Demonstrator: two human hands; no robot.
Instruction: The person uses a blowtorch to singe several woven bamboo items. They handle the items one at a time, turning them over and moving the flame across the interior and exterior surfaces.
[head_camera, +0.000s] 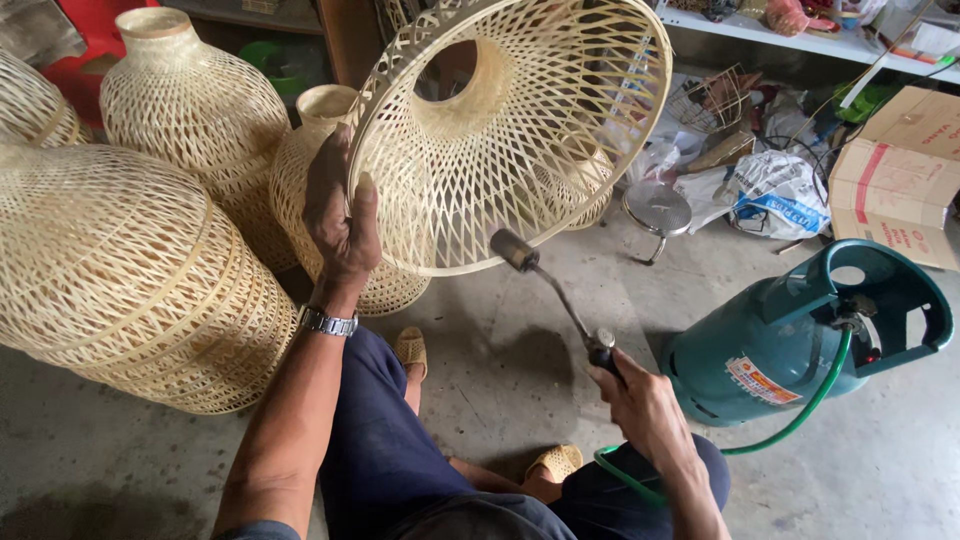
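Observation:
My left hand (338, 215) grips the rim of a woven bamboo lampshade (510, 130), held up with its open inside turned toward me. In my right hand (645, 405) is the black handle of a gas torch (555, 290). The torch's metal nozzle points up at the lower rim of the lampshade, almost touching it. A green hose (800, 410) runs from the torch handle to a teal gas cylinder (790, 340) standing on the floor at my right. I wear a metal wristwatch (328, 321) on the left wrist.
Several finished woven bamboo shades (130, 270) stand on the concrete floor at left and behind. A cardboard box (900, 180), plastic bags (775, 190) and a small round metal stand (657, 210) lie at the back right under a shelf. My knees and sandalled feet are below.

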